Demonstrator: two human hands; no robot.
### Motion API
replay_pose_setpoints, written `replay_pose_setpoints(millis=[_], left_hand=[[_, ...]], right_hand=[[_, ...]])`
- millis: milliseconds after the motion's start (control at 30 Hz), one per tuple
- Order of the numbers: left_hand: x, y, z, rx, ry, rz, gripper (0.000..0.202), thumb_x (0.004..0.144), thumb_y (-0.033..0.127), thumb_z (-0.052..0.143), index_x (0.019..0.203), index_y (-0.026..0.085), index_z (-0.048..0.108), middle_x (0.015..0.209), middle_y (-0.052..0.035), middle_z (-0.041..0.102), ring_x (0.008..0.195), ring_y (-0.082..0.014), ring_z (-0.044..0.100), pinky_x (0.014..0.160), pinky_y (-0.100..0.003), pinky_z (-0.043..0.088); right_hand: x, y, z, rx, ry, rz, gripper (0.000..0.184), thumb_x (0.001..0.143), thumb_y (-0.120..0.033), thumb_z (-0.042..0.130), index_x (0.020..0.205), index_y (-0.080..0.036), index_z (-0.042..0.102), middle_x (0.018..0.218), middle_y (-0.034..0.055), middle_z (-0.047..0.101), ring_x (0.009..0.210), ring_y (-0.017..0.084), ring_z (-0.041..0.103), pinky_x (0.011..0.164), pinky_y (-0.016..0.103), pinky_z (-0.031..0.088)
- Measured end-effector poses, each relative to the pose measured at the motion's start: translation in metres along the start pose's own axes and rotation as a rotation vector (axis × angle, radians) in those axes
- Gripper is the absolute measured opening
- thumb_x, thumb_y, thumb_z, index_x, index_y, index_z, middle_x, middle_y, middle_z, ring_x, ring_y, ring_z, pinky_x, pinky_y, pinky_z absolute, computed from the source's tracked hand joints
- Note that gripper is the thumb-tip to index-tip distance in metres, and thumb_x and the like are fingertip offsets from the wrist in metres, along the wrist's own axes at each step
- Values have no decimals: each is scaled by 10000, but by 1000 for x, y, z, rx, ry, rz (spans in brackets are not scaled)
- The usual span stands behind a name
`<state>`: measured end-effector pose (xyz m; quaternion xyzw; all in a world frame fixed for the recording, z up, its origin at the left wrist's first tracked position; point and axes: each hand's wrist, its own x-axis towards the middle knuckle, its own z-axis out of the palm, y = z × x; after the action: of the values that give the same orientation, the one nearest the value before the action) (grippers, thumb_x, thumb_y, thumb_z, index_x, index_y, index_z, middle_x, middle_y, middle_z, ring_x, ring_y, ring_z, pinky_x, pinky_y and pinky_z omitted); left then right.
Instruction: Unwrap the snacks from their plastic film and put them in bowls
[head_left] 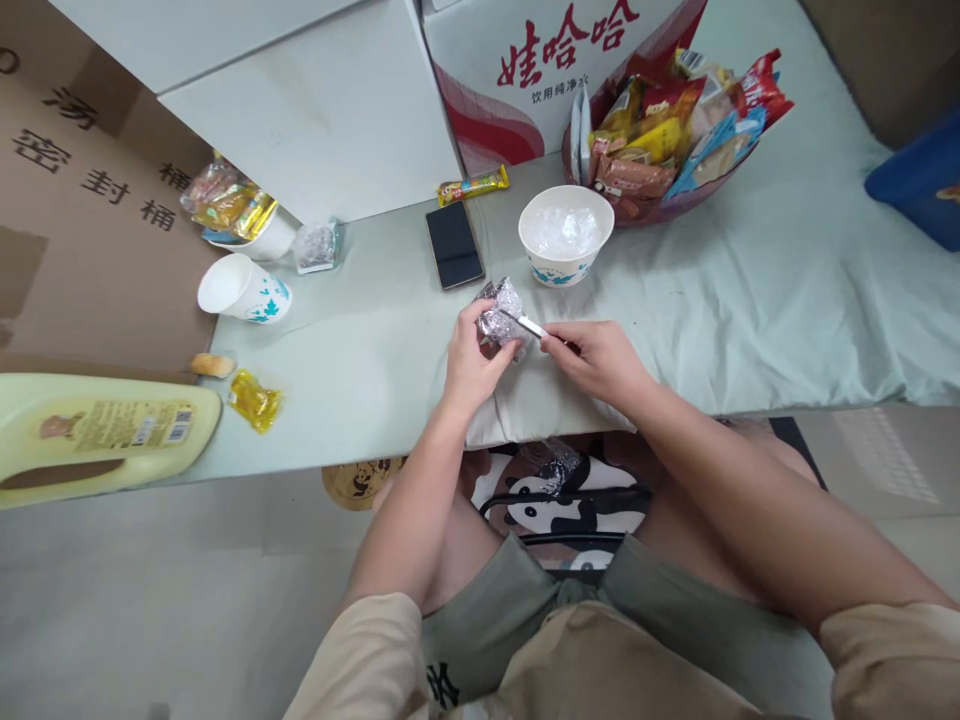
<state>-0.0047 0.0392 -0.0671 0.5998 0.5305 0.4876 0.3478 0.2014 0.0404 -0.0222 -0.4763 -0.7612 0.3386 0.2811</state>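
My left hand [478, 355] is closed around a dark item in crinkly clear plastic wrap [501, 310], held just above the cloth. My right hand [596, 358] grips a slim black-and-white knife-like tool [532, 326]. Its dark tip touches the wrapped item, but I cannot tell whether it has cut in. Right behind the hands stands a white paper bowl [559, 268] with blue leaf prints, with clear plastic inside. A dark phone [454, 245] lies flat to the left of the bowl, with a yellow snack stick [472, 187] behind it.
A basket [694, 205] heaped with snack packets stands back right, against a carton [499, 90]. On the left are a tipped paper cup [247, 288], a small clear packet [316, 246], a yellow wrapper [255, 400] and a pale jug [150, 425]. A panda-print bag [562, 500] is below the edge.
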Motion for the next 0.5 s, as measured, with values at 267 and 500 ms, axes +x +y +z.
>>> replay_pose_setpoints(millis=[267,500], left_hand=[[10,12,-12,-454,308,-257,790,622,509,948,1197,340,435,1189,-42,596,954,-173,672,794,-301,590],[3,18,0,-319,300,-209,579,740,655,812,1062,262,534,1026,-28,626,866,-140,640,778,-260,528]], right_hand=[[-2,14,-10,-320,-67,147,332,983,-399,511,1016,-238,800,915,79,765,779,232,648,652,320,366],[-3,28,-11,-319,191,-13,436,904,-234,527,1312,-177,672,1312,161,693,1186,352,637,969,495,492]])
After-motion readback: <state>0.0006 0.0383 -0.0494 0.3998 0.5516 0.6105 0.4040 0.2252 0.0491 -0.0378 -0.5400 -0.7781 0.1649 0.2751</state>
